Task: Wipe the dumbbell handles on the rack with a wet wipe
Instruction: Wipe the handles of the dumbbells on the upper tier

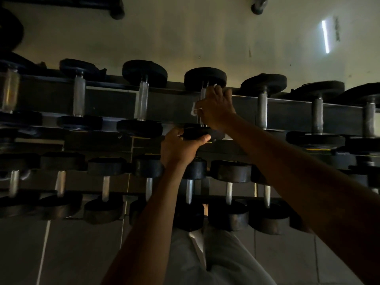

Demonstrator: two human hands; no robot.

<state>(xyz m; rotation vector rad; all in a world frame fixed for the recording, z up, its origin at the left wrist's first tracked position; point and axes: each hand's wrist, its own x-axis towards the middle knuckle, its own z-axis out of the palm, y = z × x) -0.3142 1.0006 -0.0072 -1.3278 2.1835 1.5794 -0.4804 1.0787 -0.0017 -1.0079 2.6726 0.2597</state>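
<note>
R hand (216,109) wraps wet wipe (194,111) round handle (203,93), upper rack rail (174,103); L hand (181,144) clamps near head (197,131). I'd twist full length, keep dumbbell steady.

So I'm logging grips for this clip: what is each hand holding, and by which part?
The right hand holds a wet wipe wrapped round the dumbbell's handle. The left hand grips the same dumbbell's near weight head.

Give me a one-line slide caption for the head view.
Right hand wraps a wet wipe around a dumbbell handle; left hand steadies its near weight.
</note>
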